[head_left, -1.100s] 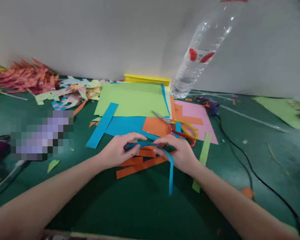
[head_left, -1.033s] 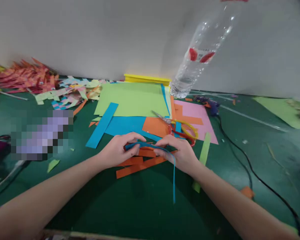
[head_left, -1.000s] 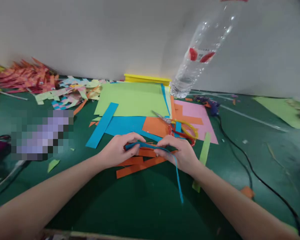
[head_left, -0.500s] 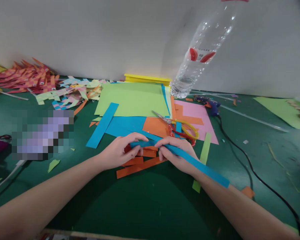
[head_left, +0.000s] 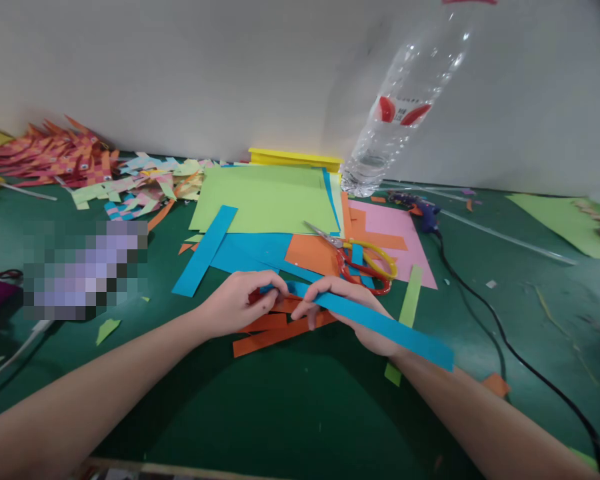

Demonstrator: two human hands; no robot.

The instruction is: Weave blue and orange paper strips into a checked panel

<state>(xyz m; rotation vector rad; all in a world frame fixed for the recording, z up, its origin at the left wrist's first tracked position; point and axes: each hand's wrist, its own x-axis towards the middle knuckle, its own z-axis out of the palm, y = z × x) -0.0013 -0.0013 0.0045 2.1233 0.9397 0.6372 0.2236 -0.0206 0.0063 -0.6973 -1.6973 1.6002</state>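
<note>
While the left hand [head_left: 236, 305] grasps a long, flat blue paper strip [head_left: 385, 327], the right hand [head_left: 371, 341] touches it, grip not determinable; cutting appears done, the tail unfolded.

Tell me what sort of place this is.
Probably a paper-craft table, though I can't tell what room: a blue paper strip is being handled, scissors lie on coloured paper, and what looks like a glue gun sits to their right.
</note>
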